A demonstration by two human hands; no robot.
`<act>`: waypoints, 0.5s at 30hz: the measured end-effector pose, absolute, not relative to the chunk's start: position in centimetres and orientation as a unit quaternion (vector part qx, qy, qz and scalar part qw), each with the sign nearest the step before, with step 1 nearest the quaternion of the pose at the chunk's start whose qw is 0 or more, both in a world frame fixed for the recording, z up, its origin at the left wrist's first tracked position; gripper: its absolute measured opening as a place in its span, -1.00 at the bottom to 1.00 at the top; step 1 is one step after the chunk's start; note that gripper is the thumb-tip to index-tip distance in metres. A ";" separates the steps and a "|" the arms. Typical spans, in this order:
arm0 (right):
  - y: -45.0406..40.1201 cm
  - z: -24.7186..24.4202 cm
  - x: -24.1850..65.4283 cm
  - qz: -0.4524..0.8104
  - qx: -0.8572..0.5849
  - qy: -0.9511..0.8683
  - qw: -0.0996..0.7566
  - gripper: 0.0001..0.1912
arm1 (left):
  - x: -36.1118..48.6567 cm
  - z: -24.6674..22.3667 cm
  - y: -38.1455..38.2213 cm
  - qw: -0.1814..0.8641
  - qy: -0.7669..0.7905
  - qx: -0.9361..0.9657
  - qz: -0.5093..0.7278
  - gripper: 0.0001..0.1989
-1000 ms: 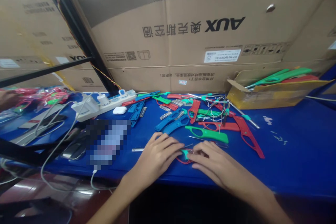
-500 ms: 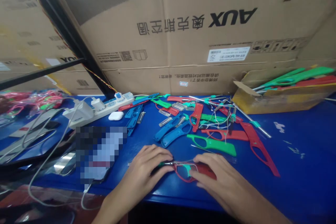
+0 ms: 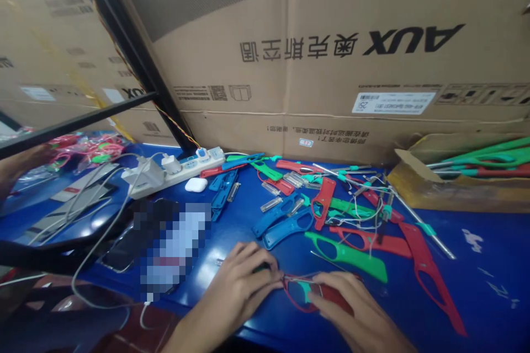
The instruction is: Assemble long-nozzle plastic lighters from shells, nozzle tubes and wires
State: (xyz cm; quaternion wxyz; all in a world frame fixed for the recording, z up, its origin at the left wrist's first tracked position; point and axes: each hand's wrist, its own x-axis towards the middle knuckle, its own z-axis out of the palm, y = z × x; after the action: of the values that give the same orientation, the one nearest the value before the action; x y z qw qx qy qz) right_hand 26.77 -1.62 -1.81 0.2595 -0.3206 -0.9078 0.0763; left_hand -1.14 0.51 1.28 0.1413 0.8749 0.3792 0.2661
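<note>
"So, what about the red handle?"
"Clamped between left hand and right hand, at near edge of table."
"Risk?"
"Might lose the green trigger if squeezed unevenly."

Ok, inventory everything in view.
Held shell: one, red, front
Loose shells: several, red/green/blue, centre
Tubes: several, clear, centre
Rods: several, silver, centre
Open box: one, tan, right
Cartons: several, brown, behind
Power strip: one, white, left
Case: one, white, left
Phones: two, dark/pixelated, left
Cables: several, white, left
Bags: several, clear, far left
Frame: one, black, left
Table: one, blue, underneath
Co-worker's arm: one, blurred, left edge
Left hand, right hand: two, bare, front
</note>
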 end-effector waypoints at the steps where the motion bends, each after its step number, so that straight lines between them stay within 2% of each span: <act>1: -1.6 -1.9 26.8 0.085 -0.330 -0.905 0.254 -0.62 | -1.1 1.3 0.4 0.130 0.377 0.877 0.268 -0.88; 4: -1.8 -2.3 26.9 0.096 -0.362 -0.894 0.248 -0.53 | -1.2 1.1 0.4 0.106 0.368 0.881 0.278 -0.86; 7: -2.1 -2.2 26.8 0.092 -0.393 -0.885 0.232 -0.54 | -1.5 0.7 0.6 0.093 0.365 0.877 0.299 -0.83; 11: -2.5 -1.9 26.7 0.079 -0.417 -0.888 0.177 -0.40 | -1.7 0.0 0.8 0.112 0.371 0.856 0.341 -0.82; 15: -3.1 -1.9 26.6 0.051 -0.438 -0.883 0.163 -0.30 | -1.6 -0.6 0.8 0.129 0.376 0.851 0.343 -0.81</act>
State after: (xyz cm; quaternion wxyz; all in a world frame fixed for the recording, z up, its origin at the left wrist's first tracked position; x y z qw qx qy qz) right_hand 26.62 -3.07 -1.88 0.1632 -0.4378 -0.8826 0.0513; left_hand -1.62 0.81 -0.61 0.1286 0.8513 0.3757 0.3429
